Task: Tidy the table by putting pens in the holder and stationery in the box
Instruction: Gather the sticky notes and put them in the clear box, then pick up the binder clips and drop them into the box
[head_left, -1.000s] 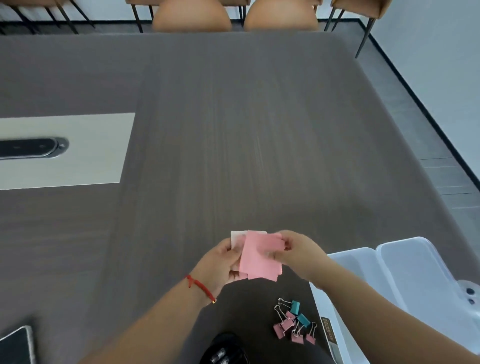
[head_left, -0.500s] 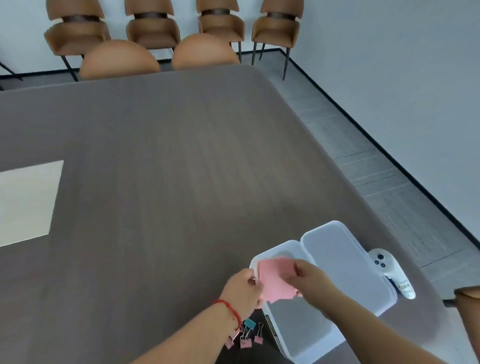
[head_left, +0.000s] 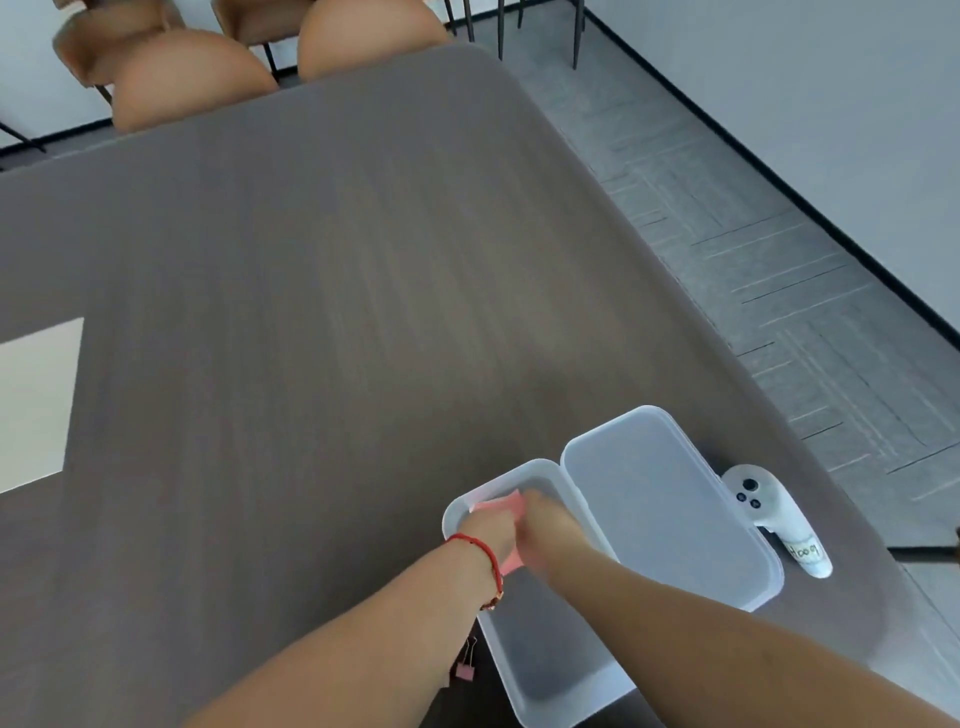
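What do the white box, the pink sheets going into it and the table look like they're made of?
The box looks like frosted, semi-clear plastic: its walls let the dark table show through, and its lid lies open beside it. The pink sheets, held by both hands, look like thin matte paper, probably sticky notes. The table shows a grey-brown wood grain with a dull finish, perhaps laminate.

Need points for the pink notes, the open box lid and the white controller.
pink notes (head_left: 501, 505), head view: exposed far edge of the stack, above the hands.
box lid (head_left: 660, 509), head view: middle of its flat inner face.
white controller (head_left: 763, 506), head view: upper body, just below the buttons.
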